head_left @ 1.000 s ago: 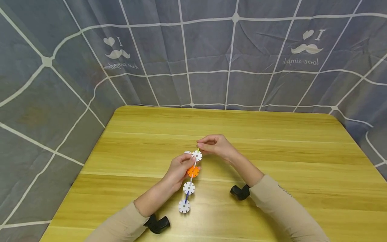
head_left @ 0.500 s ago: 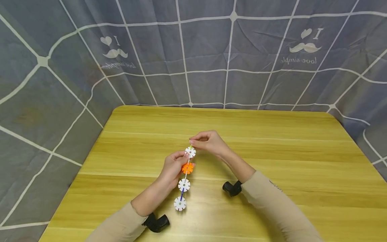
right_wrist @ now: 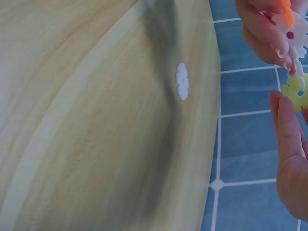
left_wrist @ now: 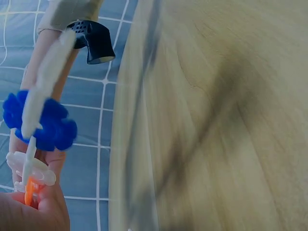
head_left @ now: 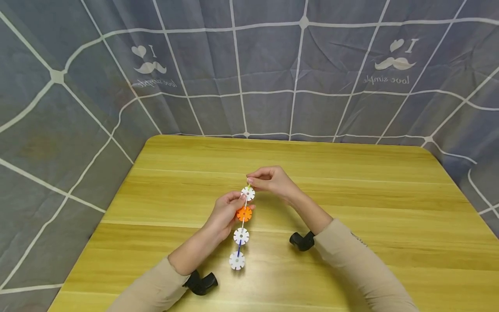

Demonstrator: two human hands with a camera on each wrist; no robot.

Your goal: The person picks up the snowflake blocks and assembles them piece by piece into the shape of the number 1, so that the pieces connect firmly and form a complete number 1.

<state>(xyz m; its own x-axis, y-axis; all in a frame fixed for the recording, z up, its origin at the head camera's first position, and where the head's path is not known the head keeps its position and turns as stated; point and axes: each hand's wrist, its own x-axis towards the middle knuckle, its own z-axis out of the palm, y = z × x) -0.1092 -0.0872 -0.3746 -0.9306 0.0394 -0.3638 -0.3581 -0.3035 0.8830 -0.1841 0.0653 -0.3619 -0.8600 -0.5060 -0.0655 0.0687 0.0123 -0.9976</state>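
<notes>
A chain of notched plastic discs slotted together stretches between my hands and toward me in the head view. My left hand [head_left: 225, 211] grips it by its far part, thumb on a white disc [head_left: 248, 193] and fingers behind the orange disc [head_left: 244, 214]. At the chain's far tip, my right hand [head_left: 273, 180] pinches a yellow disc [right_wrist: 292, 94], seen edge-on in the head view. The near part juts free: more white discs [head_left: 241, 236] with a blue disc [left_wrist: 54, 126] set crosswise between them. My fingers partly cover the discs that they hold.
A loose white disc [right_wrist: 182, 81] lies on the wooden table [head_left: 351, 182], visible in the right wrist view. Black wrist mounts [head_left: 200, 284] sit at both cuffs. A grey curtain [head_left: 269, 78] with white lines hangs behind the table.
Both hands have shifted slightly left and away with the chain, keeping their hold. The loose white disc that showed behind the chain a second ago is now hidden in the head view.
</notes>
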